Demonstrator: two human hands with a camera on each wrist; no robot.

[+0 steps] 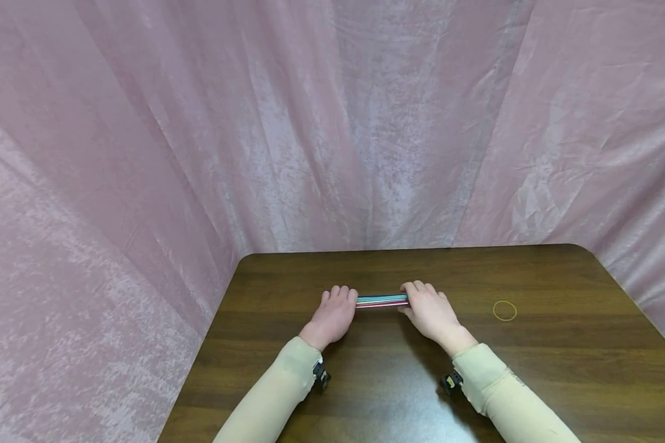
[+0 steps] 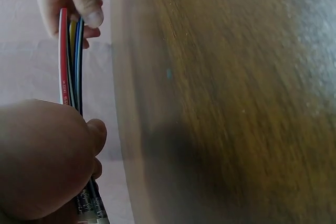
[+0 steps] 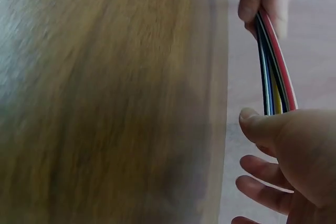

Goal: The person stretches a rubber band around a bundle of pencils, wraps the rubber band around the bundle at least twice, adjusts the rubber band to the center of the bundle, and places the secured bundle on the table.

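A bundle of slim coloured pencils (image 1: 382, 301), with red, white, blue, yellow and black sides, stretches level between both hands above the table. My left hand (image 1: 334, 311) grips one end, its fingers wrapped over the bundle. In the left wrist view, dark printed pencil ends (image 2: 90, 203) stick out below that hand. At the other end, my right hand (image 1: 429, 307) holds the bundle between thumb and fingers. Its lower fingers (image 3: 265, 192) are loosely bent away from the pencils in the right wrist view, and the palm hides that end of the bundle.
To the right of the right hand, a thin yellow rubber band (image 1: 505, 320) lies flat in a loop on the brown wooden table (image 1: 388, 381). Pink velvety curtains (image 1: 332, 135) hang behind the table's rounded far edge. Both wrists carry small black cameras.
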